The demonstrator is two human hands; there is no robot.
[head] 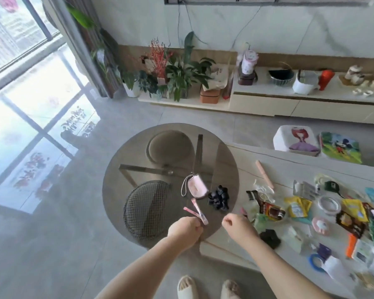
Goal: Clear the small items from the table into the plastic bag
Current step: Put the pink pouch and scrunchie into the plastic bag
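A person is standing by a round glass table (121, 190) that is touching a long white table (289, 169). Two feet in white slippers (187, 287) are showing at the bottom.

The left hand (185, 230) is curling its fingers around the ends of some pink strips (200, 210). The strips are sticking up and away from the fist, over the glass. The right hand (238, 226) is making a fist too, just beside the left one. It may be pinching something thin and see-through, but I cannot tell. I cannot see the plastic bag for sure.

On the glass table, a pink pouch (195, 187) with a cord is lying near the middle. A dark blue bundle (218, 200) is lying just beside it, on the right.

The white table is holding lots of small things. A pink pen (265, 174) is lying near the far edge. A brown packet (270, 210) and a yellow packet (297, 207) are lying close together. A white tape ring (329, 205) is sitting past them. A black scrunchie (270, 235) is lying near the right arm. A blue tape roll (315, 262) is sitting near the front edge.

Green plants (181, 76) are standing by the far wall.
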